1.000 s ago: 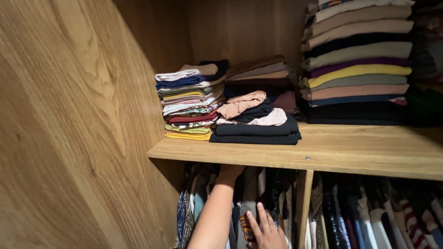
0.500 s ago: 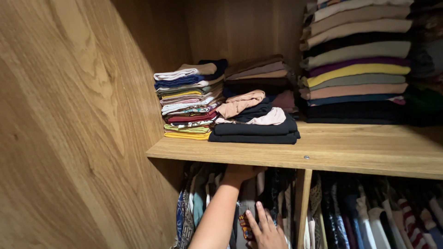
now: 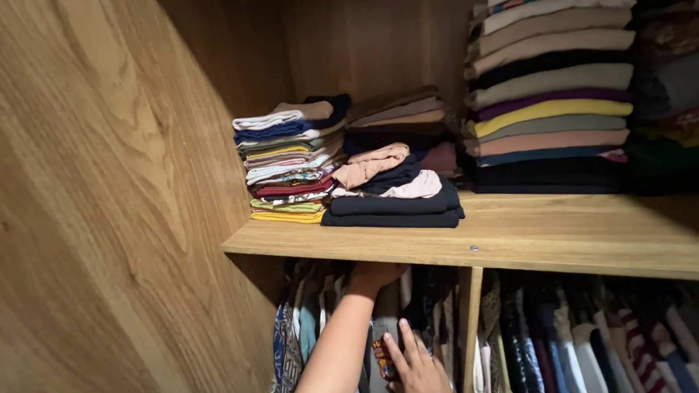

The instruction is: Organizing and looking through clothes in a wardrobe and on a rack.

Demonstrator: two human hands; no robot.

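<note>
A wooden wardrobe wall (image 3: pixel 109 218) fills the left of the view, and a wooden shelf (image 3: pixel 553 233) runs across from it to the right edge. On the shelf stand folded clothes: a tall stack of plain folded garments (image 3: pixel 553 94) at the right, a dark stack behind the middle (image 3: pixel 397 120), a low pile of black garments topped by loose pink and peach pieces (image 3: pixel 393 193), and a stack of thin, many-coloured folded cloths (image 3: pixel 287 164) at the left. Under the shelf, hanging clothes (image 3: pixel 582 342) fill the space in a tight row, split by a wooden upright (image 3: pixel 470 327).

The left hand (image 3: pixel 375 275) reaches steeply upward on a bare forearm from the bottom edge. It lies just beneath the shelf's front edge, among the tops of the hanging garments; its fingers curl away into the shadow, so whether they grip anything cannot be told.

The right hand (image 3: pixel 416 364) sits low at the bottom edge, back toward the camera, fingers (image 3: pixel 408 340) spread and extended upward, pressed flat against a hanging garment with a patterned orange patch (image 3: pixel 382 356). It closes on nothing.
</note>
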